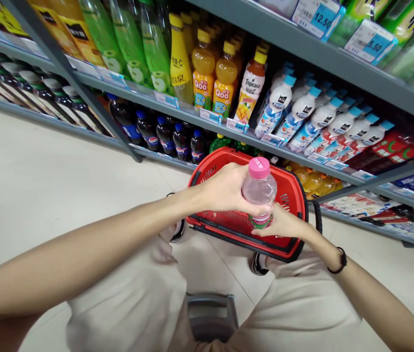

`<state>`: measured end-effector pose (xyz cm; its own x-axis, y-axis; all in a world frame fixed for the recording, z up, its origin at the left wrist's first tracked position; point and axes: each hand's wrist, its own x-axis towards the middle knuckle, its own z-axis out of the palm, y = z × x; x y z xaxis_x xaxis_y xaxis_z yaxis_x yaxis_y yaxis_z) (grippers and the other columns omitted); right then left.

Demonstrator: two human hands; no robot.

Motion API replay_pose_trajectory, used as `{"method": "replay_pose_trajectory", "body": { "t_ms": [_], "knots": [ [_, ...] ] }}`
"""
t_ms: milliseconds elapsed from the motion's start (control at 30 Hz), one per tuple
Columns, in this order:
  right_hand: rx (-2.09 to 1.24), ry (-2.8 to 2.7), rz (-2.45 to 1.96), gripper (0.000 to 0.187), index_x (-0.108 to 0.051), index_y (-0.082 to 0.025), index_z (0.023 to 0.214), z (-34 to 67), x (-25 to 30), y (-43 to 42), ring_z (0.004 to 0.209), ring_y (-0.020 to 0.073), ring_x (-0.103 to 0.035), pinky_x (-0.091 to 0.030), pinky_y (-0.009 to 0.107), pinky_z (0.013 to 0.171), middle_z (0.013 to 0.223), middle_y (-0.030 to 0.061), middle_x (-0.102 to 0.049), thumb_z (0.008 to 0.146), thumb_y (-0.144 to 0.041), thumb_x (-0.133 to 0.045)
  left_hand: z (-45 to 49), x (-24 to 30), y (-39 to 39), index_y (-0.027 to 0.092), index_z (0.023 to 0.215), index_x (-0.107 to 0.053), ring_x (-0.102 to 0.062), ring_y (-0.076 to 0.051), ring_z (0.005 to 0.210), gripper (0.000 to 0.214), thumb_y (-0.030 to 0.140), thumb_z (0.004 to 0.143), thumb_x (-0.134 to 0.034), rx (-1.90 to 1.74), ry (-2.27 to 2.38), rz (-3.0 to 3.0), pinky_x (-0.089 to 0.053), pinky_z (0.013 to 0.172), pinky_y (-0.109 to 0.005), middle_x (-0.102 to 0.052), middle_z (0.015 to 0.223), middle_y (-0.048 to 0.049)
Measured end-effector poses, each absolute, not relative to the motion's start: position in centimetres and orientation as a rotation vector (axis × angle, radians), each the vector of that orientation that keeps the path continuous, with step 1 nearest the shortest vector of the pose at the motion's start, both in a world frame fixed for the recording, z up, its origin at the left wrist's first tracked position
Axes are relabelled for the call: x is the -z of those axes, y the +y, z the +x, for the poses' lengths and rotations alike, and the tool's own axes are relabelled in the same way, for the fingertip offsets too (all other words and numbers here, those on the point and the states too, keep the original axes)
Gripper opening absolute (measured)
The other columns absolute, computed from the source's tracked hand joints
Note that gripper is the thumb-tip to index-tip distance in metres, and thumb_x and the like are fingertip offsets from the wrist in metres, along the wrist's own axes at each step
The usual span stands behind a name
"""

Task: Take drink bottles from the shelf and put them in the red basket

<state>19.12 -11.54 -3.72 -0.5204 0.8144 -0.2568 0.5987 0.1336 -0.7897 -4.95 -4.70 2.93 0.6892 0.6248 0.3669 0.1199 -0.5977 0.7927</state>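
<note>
A clear plastic drink bottle [260, 188] with a pink cap stands upright above the red shopping basket [195, 183]. My left hand [227, 188] is closed around its upper body from the left, thumb across the front. Lower down, my right hand [282, 222] grips the bottle near its base, where part of a pink and green label shows. The far fingers of both hands are hidden behind the bottle. Below them, the basket's perforated inner wall shows, with its black handle along the near rim.
Ahead, a grey shelf [144, 93] carries rows of juice and milk-drink bottles [310, 117]. Cola bottles [179, 144] stand on the lower shelf behind the basket. My knees flank the basket's near side, and a grey stool [212, 298] is between my legs on the tiled floor [45, 161].
</note>
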Motion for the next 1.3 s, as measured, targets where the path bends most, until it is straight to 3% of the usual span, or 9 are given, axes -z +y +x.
{"method": "replay_pose_trajectory", "body": {
  "t_ms": [167, 467, 800, 1033, 1200, 1300],
  "knots": [
    [-1.32, -2.207, -1.402, 0.046, -0.069, -0.016, 0.114, 19.41, 3.71, -11.53, 0.102, 0.0268, -0.069, -0.053, 0.041, 0.102, 0.098, 0.004, -0.075, 0.075, -0.036, -0.085, -4.8, -2.92, -4.8, 0.017, 0.099, -0.072, -0.072, -0.021, 0.086, 0.039, 0.047, 0.074, -0.082, -0.819, 0.545, 2.083, -0.055, 0.083, -0.032, -0.077, 0.099, -0.0053],
    [-1.358, -2.168, -1.417, 0.047, -0.07, -0.015, 0.112, 19.08, 3.55, -11.68, 0.091, 0.0239, -0.069, -0.057, 0.036, 0.085, 0.1, 0.0056, -0.075, 0.075, -0.039, -0.085, -4.93, -2.71, -4.71, 0.018, 0.099, -0.072, -0.072, -0.022, 0.087, 0.041, 0.048, 0.073, -0.083, -0.825, 0.556, 2.098, -0.055, 0.082, -0.033, -0.077, 0.1, -0.0053],
    [-1.361, -2.189, -1.398, 0.048, -0.069, -0.014, 0.114, 18.97, 3.38, -11.52, 0.091, 0.0236, -0.069, -0.056, 0.037, 0.089, 0.101, 0.0054, -0.075, 0.074, -0.035, -0.085, -4.93, -2.76, -4.78, 0.018, 0.099, -0.073, -0.072, -0.021, 0.086, 0.041, 0.047, 0.071, -0.083, -0.808, 0.592, 2.096, -0.055, 0.084, -0.033, -0.076, 0.098, -0.0046],
    [-1.517, -2.09, -1.357, 0.045, -0.068, -0.014, 0.111, 18.49, 3.85, -11.63, 0.082, 0.0197, -0.066, -0.058, 0.033, 0.079, 0.089, 0.0029, -0.071, 0.076, -0.038, -0.084, -4.92, -2.48, -4.55, 0.017, 0.102, -0.072, -0.071, -0.021, 0.082, 0.041, 0.042, 0.072, -0.084, -0.851, 0.626, 2.014, -0.056, 0.079, -0.031, -0.076, 0.094, -0.005],
    [-1.458, -2.099, -1.349, 0.055, -0.067, -0.014, 0.119, 18.73, 4.02, -11.45, 0.095, 0.0229, -0.068, -0.057, 0.036, 0.09, 0.103, 0.0059, -0.074, 0.073, -0.035, -0.087, -4.97, -2.54, -4.56, 0.017, 0.103, -0.073, -0.071, -0.021, 0.082, 0.041, 0.042, 0.072, -0.084, -0.838, 0.616, 2.018, -0.056, 0.079, -0.032, -0.076, 0.094, -0.0058],
    [-1.437, -2.112, -1.386, 0.052, -0.068, -0.013, 0.116, 18.88, 3.78, -11.43, 0.092, 0.0228, -0.068, -0.057, 0.037, 0.088, 0.102, 0.0065, -0.074, 0.072, -0.034, -0.086, -5.06, -2.35, -4.56, 0.016, 0.104, -0.073, -0.071, -0.021, 0.083, 0.042, 0.046, 0.075, -0.082, -0.818, 0.608, 2.028, -0.056, 0.08, -0.032, -0.076, 0.095, -0.0061]
  ]
}}
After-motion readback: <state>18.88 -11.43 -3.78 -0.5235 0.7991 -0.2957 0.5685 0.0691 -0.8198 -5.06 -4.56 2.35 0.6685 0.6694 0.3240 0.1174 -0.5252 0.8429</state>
